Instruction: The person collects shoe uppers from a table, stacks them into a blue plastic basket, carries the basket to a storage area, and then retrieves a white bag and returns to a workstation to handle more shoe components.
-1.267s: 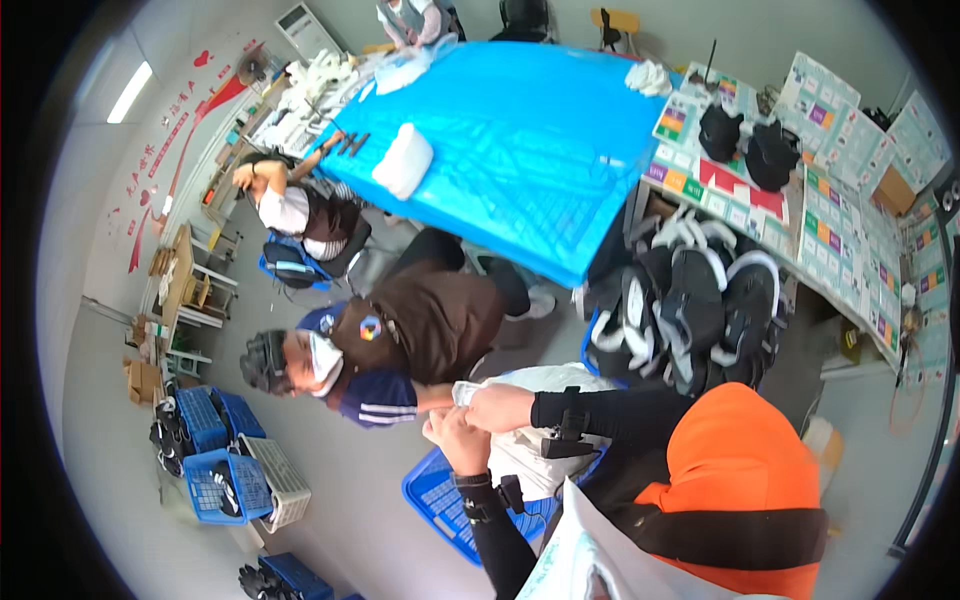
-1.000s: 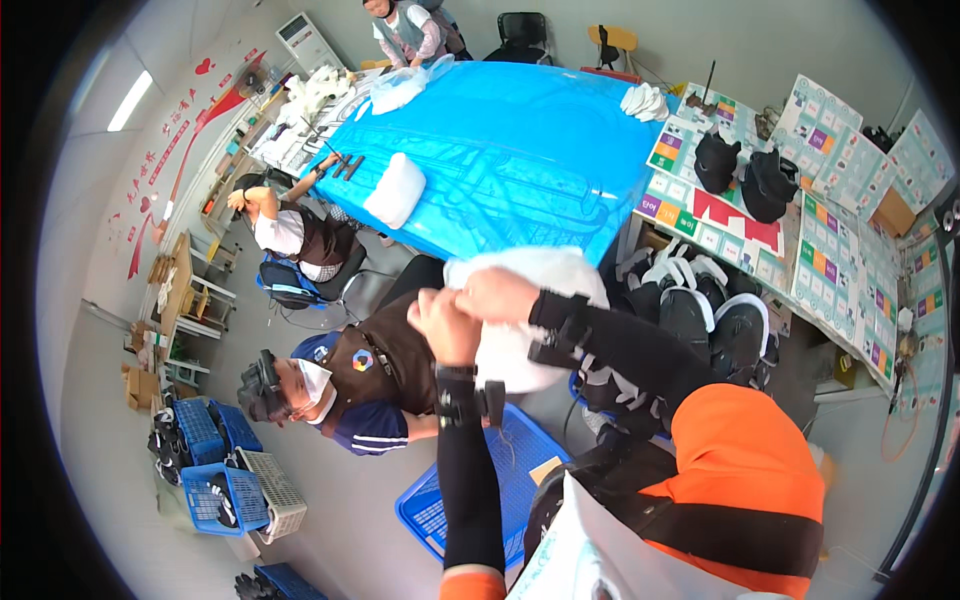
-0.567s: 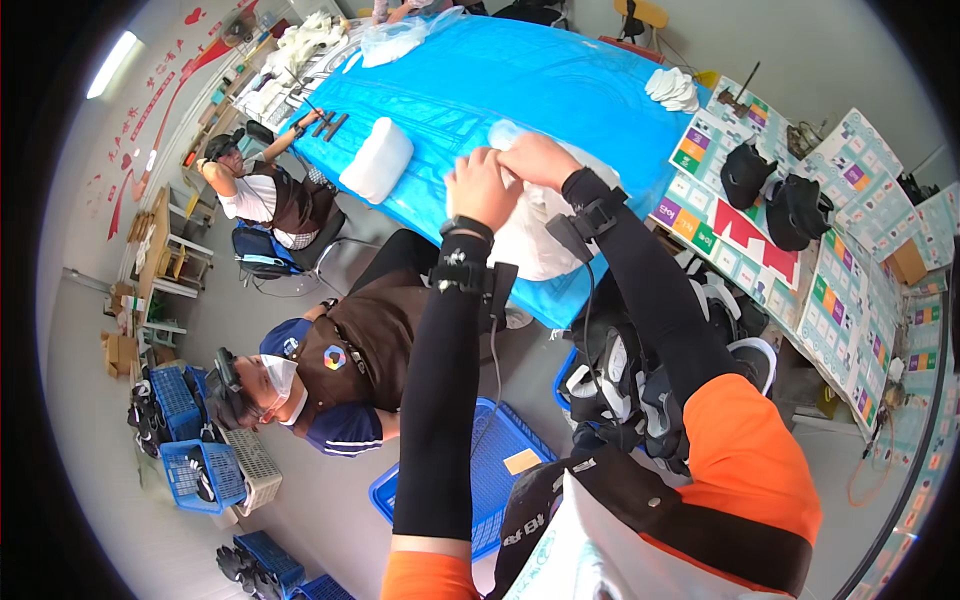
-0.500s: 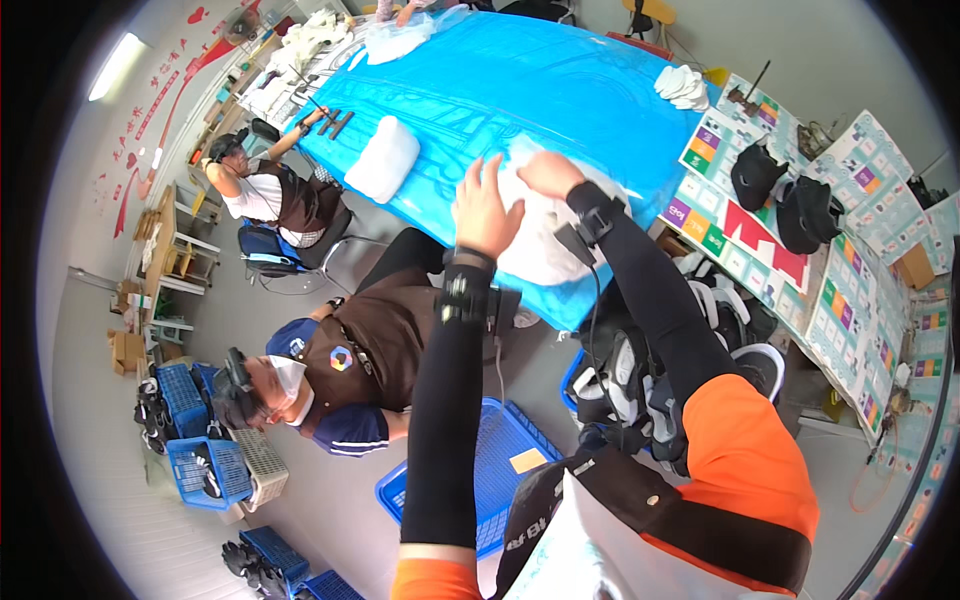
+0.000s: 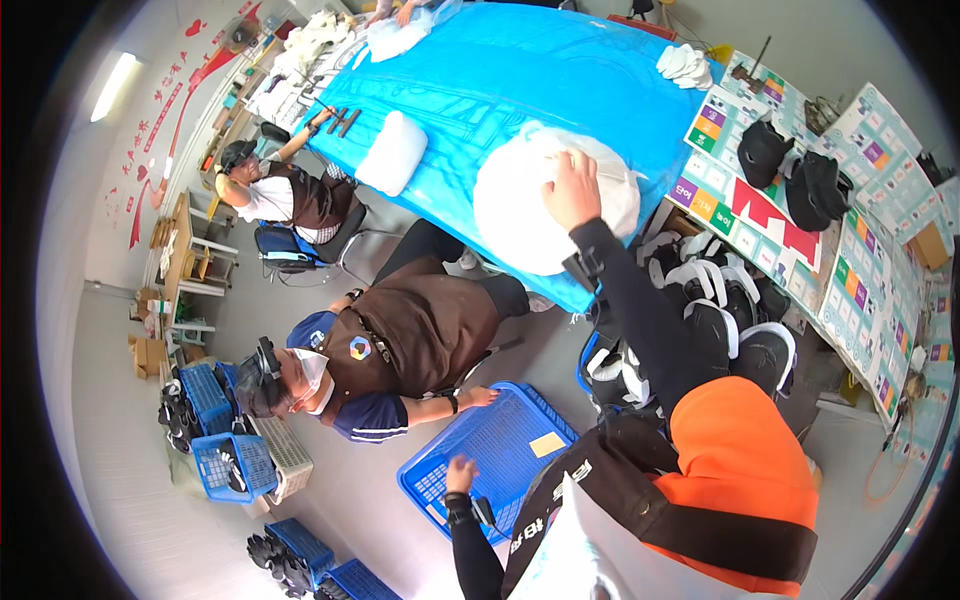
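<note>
My right hand [image 5: 573, 190] rests on top of a large, rounded white bundle [image 5: 510, 215], its fingers bent and a little apart against the surface. The bundle looks like a stuffed white bag; its contents are hidden. It sits at the near edge of a table covered in blue sheeting [image 5: 470, 120]. Low down, my left hand [image 5: 460, 474] is over the near left side of a blue plastic basket [image 5: 490, 425]. Its fingers are foreshortened, and I cannot make out whether it touches the basket. A yellowish card [image 5: 547, 444] lies in the basket.
A seated co-worker [image 5: 420, 320] reaches a hand [image 5: 478, 397] to the basket's far rim. Another person [image 5: 300, 200] sits farther left. A smaller white bundle [image 5: 393, 153] lies on the table. Black-and-white shoes [image 5: 700, 290] crowd the floor at right, beside a board-topped table [image 5: 715, 215].
My left hand has dropped from above the table to the basket. My right hand has come down on the white bundle, which looks rounder. The co-worker's hand has reached the basket.
</note>
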Action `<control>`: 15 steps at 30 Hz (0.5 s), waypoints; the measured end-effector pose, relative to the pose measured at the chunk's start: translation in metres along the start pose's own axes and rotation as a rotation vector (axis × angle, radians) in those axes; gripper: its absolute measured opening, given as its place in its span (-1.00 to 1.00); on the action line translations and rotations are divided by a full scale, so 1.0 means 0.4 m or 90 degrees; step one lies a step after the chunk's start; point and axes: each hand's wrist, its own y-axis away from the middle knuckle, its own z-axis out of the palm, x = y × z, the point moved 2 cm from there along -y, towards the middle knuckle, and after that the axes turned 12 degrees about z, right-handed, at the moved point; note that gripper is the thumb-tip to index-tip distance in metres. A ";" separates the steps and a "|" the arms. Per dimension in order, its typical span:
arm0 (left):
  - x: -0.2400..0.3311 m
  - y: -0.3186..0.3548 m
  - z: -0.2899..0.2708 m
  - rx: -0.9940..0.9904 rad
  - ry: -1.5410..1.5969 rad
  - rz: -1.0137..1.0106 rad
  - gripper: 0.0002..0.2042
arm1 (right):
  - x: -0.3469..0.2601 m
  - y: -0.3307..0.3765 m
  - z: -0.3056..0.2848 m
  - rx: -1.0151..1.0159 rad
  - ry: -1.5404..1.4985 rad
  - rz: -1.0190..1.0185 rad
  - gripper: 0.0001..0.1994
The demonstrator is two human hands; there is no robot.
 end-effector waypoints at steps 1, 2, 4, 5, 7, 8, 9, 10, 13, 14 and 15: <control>-0.041 0.051 0.009 -0.008 0.073 -0.063 -0.57 | -0.008 0.043 -0.051 0.051 -0.004 0.012 -0.61; -0.059 0.078 0.015 -0.021 0.061 -0.128 -0.58 | 0.013 0.102 -0.057 0.023 0.014 0.102 -0.59; -0.130 0.107 0.029 -0.012 0.102 -0.189 -0.58 | 0.116 0.238 -0.011 -0.161 0.011 0.208 -0.44; -0.154 0.135 0.041 -0.025 0.115 -0.214 -0.63 | 0.076 0.296 -0.026 -0.551 -0.298 0.515 -0.40; -0.238 0.112 0.017 -0.104 0.067 -0.086 -0.72 | -0.019 0.286 -0.083 -0.542 -0.479 0.445 -0.46; -0.327 0.095 -0.009 -0.125 0.031 0.063 -0.76 | -0.106 0.270 -0.125 -0.521 -0.496 0.359 -0.53; -0.237 0.054 0.021 -0.263 0.104 0.014 -0.78 | -0.136 0.223 -0.184 -0.469 -0.465 0.261 -0.61; -0.148 -0.017 0.068 -0.258 0.041 0.076 -0.78 | -0.103 0.160 -0.228 -0.418 -0.415 0.215 -0.68; -0.004 -0.016 0.098 -0.171 0.185 0.055 -0.70 | -0.186 0.123 -0.271 -0.218 -0.154 -0.027 -0.81; 0.007 -0.030 0.082 -0.164 0.201 0.061 -0.68 | -0.204 0.146 -0.274 -0.136 -0.063 -0.094 -0.80; 0.012 -0.038 0.103 -0.238 0.233 0.011 -0.68 | -0.196 0.175 -0.289 -0.091 -0.007 -0.126 -0.76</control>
